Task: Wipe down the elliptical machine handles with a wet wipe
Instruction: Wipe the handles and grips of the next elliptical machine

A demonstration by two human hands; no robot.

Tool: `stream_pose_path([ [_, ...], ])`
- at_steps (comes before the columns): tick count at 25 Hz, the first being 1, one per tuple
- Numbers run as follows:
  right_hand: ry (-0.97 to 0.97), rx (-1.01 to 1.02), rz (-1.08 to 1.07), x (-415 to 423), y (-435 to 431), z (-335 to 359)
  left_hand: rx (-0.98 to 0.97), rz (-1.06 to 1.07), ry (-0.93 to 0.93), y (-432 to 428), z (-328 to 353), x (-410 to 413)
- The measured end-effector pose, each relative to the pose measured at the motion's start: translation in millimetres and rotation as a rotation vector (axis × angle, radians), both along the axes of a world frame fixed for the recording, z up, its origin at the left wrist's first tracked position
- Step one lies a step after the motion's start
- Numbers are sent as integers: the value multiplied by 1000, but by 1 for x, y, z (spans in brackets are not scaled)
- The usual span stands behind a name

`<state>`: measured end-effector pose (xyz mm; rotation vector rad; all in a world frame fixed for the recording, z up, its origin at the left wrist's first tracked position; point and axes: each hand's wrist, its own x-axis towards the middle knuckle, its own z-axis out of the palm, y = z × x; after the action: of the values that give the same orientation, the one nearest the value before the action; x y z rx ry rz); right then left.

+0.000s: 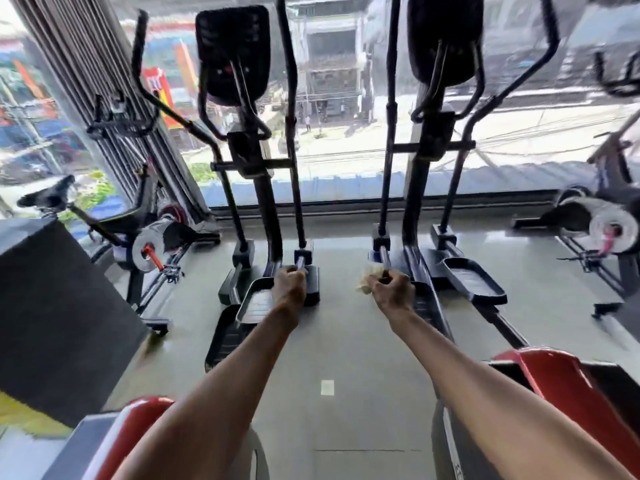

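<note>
Two black elliptical machines stand side by side facing a big window. The left elliptical [256,161] has long upright handles [289,98], and so does the right elliptical [420,161], whose handles [391,98] rise past its console. Both my arms stretch forward between them. My right hand [393,289] grips a crumpled pale wet wipe [371,278] that sticks out on its left side. My left hand [289,285] is curled into a fist with nothing visible in it, in line with the left machine's lower bar. Neither hand touches a handle.
Red rear covers of the two machines [568,386] [138,424] flank me at the bottom. A spin bike [152,237] stands at the left, another bike [602,223] at the right. A dark block [59,306] sits at the left on the grey floor [343,341].
</note>
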<state>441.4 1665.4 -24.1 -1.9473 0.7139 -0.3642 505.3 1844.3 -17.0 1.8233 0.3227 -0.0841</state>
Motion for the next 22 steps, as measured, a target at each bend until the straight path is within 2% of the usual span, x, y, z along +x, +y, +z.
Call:
stream_pose_path([
  [7,-116,-29,-118,147,-74,19,-99,-144,-59,-95,9,157],
  [12,-220,-22,-79,281,-150,38,-121,-221,-134,-177,42,285],
  [22,-461,11,29,496,-278,135,-136,-331,-312,-307,121,505],
])
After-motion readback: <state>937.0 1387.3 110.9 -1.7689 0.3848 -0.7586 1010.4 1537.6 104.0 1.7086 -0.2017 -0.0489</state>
